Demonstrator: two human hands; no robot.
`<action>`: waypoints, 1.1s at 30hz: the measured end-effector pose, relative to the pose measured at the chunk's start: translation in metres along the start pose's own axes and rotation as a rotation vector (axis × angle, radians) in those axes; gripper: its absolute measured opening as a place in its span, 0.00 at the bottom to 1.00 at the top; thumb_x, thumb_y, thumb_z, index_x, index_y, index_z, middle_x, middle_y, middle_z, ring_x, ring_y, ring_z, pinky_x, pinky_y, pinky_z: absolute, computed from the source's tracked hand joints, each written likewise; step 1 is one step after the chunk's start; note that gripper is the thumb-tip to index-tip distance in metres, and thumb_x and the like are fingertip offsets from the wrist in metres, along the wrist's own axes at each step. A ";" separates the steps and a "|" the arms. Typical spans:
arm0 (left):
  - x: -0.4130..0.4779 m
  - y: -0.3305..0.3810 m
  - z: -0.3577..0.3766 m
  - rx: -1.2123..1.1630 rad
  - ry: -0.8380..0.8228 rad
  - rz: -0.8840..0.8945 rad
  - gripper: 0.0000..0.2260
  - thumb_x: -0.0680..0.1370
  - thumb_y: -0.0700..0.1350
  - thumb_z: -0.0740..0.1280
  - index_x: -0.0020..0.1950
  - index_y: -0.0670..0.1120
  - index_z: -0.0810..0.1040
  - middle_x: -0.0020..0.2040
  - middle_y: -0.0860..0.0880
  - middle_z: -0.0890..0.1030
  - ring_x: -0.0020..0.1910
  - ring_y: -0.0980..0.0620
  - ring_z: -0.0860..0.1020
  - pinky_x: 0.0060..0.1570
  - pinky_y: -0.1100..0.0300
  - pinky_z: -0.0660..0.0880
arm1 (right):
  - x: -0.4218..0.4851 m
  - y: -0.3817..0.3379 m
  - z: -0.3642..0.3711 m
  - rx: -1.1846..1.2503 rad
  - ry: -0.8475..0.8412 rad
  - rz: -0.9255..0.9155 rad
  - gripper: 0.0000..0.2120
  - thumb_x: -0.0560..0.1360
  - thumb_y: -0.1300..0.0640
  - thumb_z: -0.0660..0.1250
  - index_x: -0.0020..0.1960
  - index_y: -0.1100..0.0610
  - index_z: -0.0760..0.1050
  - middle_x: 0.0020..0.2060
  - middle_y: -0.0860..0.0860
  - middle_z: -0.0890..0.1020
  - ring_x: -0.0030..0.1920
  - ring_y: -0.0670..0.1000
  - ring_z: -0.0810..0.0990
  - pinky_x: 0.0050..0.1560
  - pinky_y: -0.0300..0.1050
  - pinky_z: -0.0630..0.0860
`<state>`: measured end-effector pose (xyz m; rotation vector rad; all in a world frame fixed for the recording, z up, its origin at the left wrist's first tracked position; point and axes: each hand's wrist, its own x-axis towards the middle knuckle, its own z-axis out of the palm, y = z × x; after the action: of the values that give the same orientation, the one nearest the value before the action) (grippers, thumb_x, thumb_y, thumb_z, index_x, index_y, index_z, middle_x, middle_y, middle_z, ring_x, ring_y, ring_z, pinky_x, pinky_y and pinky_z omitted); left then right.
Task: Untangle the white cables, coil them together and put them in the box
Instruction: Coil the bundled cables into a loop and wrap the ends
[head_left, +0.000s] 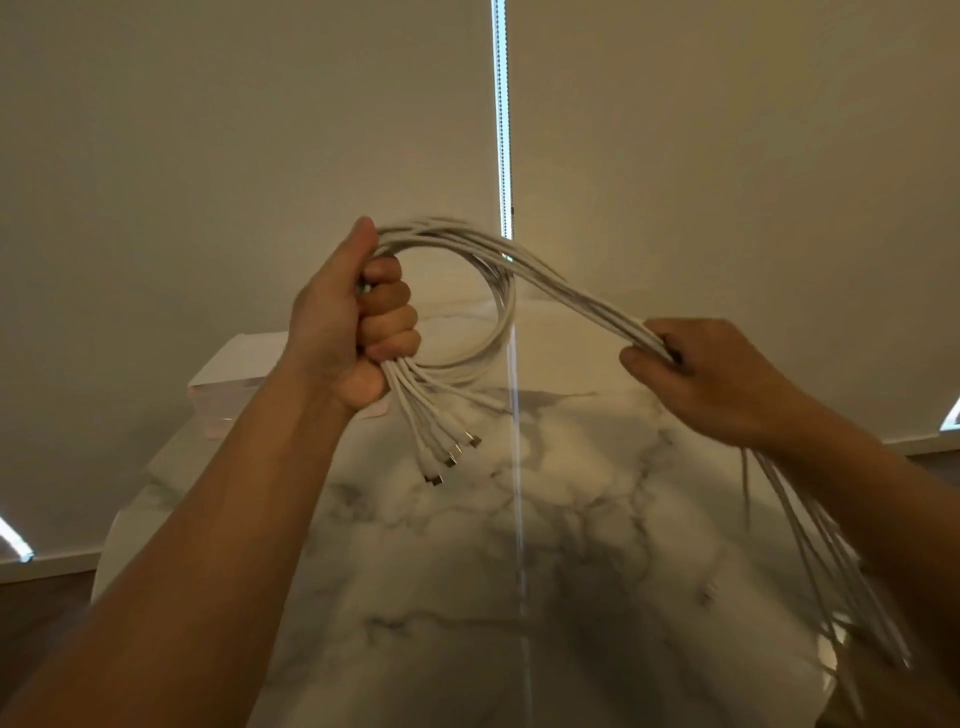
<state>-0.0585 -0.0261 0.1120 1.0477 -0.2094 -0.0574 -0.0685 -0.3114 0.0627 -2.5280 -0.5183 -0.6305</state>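
Cables (571, 294), one blurry bunch nobody could count, left hand (340, 332) fisted round its loop, right hand (701, 374) pinching it, one box (234, 364) half-hidden.

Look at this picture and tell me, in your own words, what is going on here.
A person holds a bundle of white cables above a marble-patterned table. The left hand grips the bundle in a fist, with one loop formed and the connector ends hanging below. The right hand pinches the bundle further along, and the rest trails down past the wrist. The box sits behind on the table. The cables are not in it yet.
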 end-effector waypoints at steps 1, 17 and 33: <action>0.000 0.009 -0.001 -0.012 -0.004 0.022 0.20 0.81 0.59 0.57 0.32 0.51 0.63 0.21 0.56 0.56 0.15 0.59 0.55 0.16 0.68 0.51 | 0.010 -0.001 -0.005 -0.037 -0.012 -0.009 0.19 0.79 0.54 0.63 0.31 0.60 0.67 0.25 0.52 0.71 0.29 0.54 0.71 0.32 0.46 0.61; -0.011 -0.028 -0.020 -0.180 -0.094 -0.113 0.24 0.80 0.59 0.54 0.27 0.50 0.68 0.21 0.55 0.52 0.19 0.56 0.48 0.15 0.68 0.51 | 0.021 0.045 0.072 -0.155 -0.297 0.274 0.13 0.74 0.52 0.71 0.39 0.62 0.78 0.35 0.54 0.77 0.38 0.53 0.74 0.38 0.42 0.66; -0.013 -0.015 -0.049 -0.246 -0.034 -0.032 0.21 0.78 0.58 0.56 0.29 0.50 0.67 0.24 0.56 0.51 0.19 0.56 0.50 0.15 0.70 0.53 | 0.066 0.054 0.057 -0.177 -0.087 0.301 0.19 0.72 0.40 0.71 0.32 0.52 0.74 0.31 0.51 0.78 0.36 0.53 0.77 0.36 0.42 0.69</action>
<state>-0.0606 0.0104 0.0732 0.8051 -0.2111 -0.1269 0.0300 -0.3090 0.0330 -2.7347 -0.1082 -0.4727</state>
